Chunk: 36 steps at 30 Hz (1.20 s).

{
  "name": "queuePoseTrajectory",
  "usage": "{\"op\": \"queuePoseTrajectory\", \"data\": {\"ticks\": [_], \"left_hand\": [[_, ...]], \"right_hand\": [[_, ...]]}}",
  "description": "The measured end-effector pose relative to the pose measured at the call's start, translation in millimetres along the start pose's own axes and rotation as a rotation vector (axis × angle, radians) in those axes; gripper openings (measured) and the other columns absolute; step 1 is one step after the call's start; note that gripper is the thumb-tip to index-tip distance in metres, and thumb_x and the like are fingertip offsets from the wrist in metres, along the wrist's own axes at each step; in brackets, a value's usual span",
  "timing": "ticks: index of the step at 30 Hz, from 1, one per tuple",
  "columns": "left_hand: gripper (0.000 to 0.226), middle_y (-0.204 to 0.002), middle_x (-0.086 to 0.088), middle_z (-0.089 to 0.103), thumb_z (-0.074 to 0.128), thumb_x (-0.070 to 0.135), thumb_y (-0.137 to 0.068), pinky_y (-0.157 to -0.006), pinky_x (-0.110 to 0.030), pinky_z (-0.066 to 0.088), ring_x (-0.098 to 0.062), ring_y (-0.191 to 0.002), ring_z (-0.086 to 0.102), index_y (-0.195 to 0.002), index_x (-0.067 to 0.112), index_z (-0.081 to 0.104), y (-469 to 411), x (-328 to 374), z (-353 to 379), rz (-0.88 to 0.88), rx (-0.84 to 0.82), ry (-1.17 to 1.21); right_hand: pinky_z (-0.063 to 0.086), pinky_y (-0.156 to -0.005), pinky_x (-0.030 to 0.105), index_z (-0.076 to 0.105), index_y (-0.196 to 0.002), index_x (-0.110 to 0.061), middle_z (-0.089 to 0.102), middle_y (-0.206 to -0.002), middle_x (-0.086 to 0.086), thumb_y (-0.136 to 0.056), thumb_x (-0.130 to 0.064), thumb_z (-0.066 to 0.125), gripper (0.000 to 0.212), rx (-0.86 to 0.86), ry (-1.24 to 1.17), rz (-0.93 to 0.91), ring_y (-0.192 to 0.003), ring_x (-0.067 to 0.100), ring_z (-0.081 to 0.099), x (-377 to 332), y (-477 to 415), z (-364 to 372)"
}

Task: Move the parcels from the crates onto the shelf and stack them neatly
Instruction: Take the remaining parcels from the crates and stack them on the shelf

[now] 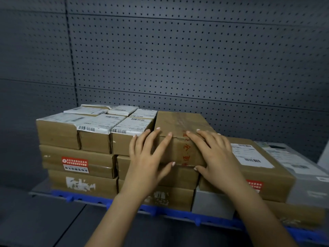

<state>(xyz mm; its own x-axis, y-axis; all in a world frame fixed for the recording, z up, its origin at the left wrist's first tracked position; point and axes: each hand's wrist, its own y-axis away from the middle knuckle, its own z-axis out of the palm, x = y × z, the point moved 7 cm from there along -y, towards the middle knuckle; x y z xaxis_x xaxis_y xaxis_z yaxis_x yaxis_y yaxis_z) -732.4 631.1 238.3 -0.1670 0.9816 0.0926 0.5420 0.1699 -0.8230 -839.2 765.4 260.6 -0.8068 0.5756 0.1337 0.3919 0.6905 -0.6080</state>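
Observation:
A brown taped parcel point(179, 125) with red writing on its front lies on top of the middle stack on the shelf point(41, 193). My left hand point(149, 157) lies flat against its front left corner, fingers spread. My right hand point(215, 154) presses on its front right part, thumb under the lower edge. To its left sit several small parcels with white labels point(99, 125), on wider brown boxes point(78, 163). A larger labelled box point(258, 164) lies lower on the right.
A dark grey pegboard wall point(178, 59) backs the shelf. The shelf front carries a blue strip point(80, 198). A grey box point(211, 204) sits at the bottom, and a pale box point(299, 166) lies at the far right. No crates are in view.

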Motion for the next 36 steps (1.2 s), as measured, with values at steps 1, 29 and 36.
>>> {"op": "queuePoseTrajectory", "data": {"ticks": [1, 29, 36], "left_hand": [[0.072, -0.148, -0.009, 0.036, 0.065, 0.049, -0.083, -0.115, -0.05, 0.011, -0.032, -0.139, 0.027, -0.146, 0.028, 0.037, 1.2, -2.4, -2.4, -0.009, 0.007, -0.004], [0.083, -0.155, -0.002, 0.024, 0.061, 0.059, -0.079, -0.118, -0.042, -0.005, -0.025, -0.145, 0.015, -0.15, 0.032, 0.027, 0.8, -52.5, -2.6, -0.049, -0.083, 0.052], [0.075, -0.152, -0.002, 0.029, 0.057, 0.058, -0.081, -0.118, -0.044, 0.004, -0.024, -0.143, 0.02, -0.147, 0.031, 0.034, 7.8, -42.1, -16.6, -0.024, -0.015, 0.065]], "right_hand": [[0.017, -0.114, 0.043, 0.016, -0.15, -0.039, 0.033, -0.15, -0.002, -0.066, -0.034, 0.085, 0.109, -0.002, 0.005, -0.001, -0.135, 0.021, 0.025, -1.2, -1.1, -0.5], [-0.011, -0.117, 0.038, 0.006, -0.149, -0.045, 0.015, -0.156, -0.008, -0.07, -0.042, 0.08, 0.108, -0.05, -0.092, 0.0, -0.145, 0.015, 0.006, -18.4, -15.4, 7.5], [-0.003, -0.118, 0.036, 0.021, -0.148, -0.041, 0.025, -0.153, -0.006, -0.076, -0.037, 0.077, 0.092, 0.078, -0.176, -0.102, -0.143, 0.016, 0.015, -41.8, -9.8, 0.1]]}}
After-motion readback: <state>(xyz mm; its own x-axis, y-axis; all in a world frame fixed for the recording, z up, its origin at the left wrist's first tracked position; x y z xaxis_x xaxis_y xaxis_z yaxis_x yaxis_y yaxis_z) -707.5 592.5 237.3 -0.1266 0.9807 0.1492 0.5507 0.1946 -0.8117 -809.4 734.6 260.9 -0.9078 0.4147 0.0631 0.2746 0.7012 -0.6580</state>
